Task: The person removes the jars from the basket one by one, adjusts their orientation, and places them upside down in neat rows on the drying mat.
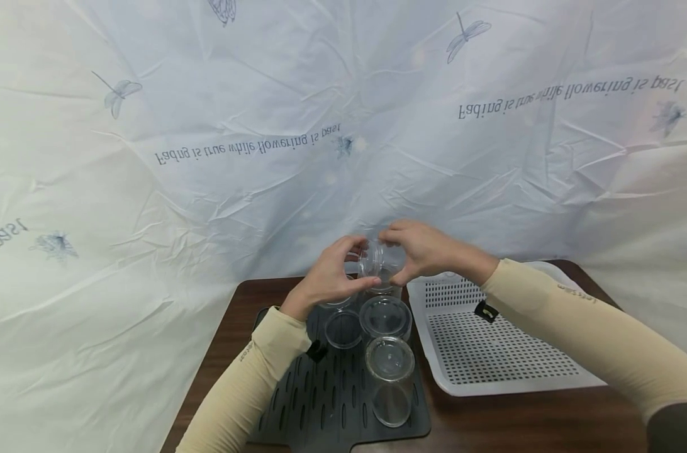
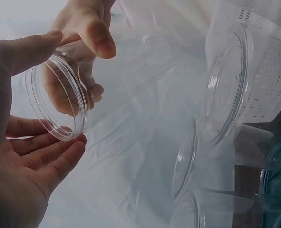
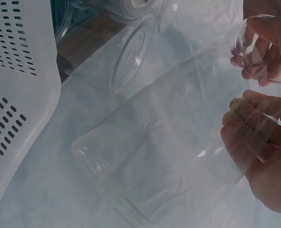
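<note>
Above the far end of the black slotted tray point(image 1: 315, 396), my right hand point(image 1: 425, 250) grips a clear cylindrical jar point(image 3: 169, 147) near its mouth. The jar lies tilted on its side, its base pointing away from my left hand. My left hand point(image 1: 329, 274) holds a clear round screw lid point(image 2: 57, 97) at the mouth end, thumb on one side of the rim and fingers on the other. Lid and jar mouth overlap in the left wrist view. Several clear jars with lids stand below, among them a front jar point(image 1: 390, 360) and one behind it point(image 1: 385, 318).
A white perforated basket point(image 1: 434, 362) sits right of the tray on the dark brown table point(image 1: 491, 421), under my right forearm. More clear jars point(image 1: 343, 328) stand at the tray's far left, partly behind my left hand. A printed white sheet point(image 1: 298, 94) hangs behind the table.
</note>
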### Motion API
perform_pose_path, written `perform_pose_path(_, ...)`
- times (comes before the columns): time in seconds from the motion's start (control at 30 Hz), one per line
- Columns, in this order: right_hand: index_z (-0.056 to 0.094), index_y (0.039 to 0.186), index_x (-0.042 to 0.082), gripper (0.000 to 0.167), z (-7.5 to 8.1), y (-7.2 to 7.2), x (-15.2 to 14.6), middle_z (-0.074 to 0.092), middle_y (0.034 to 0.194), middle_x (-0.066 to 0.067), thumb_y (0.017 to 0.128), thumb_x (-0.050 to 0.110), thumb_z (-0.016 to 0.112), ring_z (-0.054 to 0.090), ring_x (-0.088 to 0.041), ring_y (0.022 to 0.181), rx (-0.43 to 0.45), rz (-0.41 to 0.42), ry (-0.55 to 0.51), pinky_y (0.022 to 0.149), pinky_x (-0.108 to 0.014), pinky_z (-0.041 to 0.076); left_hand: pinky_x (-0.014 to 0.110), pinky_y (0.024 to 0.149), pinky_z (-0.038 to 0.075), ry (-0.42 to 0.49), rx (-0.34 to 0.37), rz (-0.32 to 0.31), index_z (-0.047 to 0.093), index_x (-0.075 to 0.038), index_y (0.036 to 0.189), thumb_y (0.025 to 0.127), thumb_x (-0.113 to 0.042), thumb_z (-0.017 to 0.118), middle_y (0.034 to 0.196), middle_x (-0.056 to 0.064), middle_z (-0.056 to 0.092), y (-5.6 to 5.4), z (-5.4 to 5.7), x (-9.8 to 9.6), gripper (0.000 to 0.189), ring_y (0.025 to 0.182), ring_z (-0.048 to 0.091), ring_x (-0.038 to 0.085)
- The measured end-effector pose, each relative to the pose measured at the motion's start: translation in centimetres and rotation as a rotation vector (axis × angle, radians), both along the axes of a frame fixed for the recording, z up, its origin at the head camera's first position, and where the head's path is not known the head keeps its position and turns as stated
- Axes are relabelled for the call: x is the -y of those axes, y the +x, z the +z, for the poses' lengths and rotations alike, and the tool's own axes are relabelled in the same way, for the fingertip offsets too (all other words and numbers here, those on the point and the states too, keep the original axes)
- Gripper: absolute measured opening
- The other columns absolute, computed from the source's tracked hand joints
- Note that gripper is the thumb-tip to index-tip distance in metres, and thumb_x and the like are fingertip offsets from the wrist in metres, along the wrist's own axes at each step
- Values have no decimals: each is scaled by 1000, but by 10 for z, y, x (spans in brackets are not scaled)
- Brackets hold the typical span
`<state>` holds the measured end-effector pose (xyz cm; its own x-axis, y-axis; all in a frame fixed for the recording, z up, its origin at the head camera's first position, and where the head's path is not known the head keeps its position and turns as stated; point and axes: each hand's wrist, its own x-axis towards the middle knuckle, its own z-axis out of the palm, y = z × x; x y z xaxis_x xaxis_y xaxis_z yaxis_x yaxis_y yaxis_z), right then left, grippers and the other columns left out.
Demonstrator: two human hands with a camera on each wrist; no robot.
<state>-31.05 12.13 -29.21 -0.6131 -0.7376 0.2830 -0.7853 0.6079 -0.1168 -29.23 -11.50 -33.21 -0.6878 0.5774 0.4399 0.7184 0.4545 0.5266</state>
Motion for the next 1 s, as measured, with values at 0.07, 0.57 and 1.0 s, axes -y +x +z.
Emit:
perform_pose_path(0.07, 62, 127, 6, 76, 0, 1, 0, 63, 113, -7, 64, 42, 85, 57, -19, 94, -6, 5, 6, 76, -37, 51, 37, 96, 52, 12, 7, 4, 44, -4, 141, 84, -32, 78, 127, 13, 55, 1, 0, -1, 72, 112, 58, 24)
perform_pose_path(0.57, 61, 126, 7, 76, 1, 6, 1, 62, 117, -7, 63, 43, 86, 58, -23, 101, -45, -7, 8, 79, -39, 53, 37, 94, 54, 64, -43, 21, 49, 2, 135, 85, -25, 78, 121, 15, 57, 9, 2, -5, 64, 108, 62, 27)
perform_pose_path(1.0, 19, 157, 10, 130, 18, 2, -15, 30, 156, -18, 59, 63, 85, 36, -38, 139, 118, -66, -179, 112, -56, 32, 32, 94, 54, 91, -103, 27, 52, 2, 133, 83, -22, 80, 116, 18, 59, 4, 2, 4, 63, 105, 64, 31)
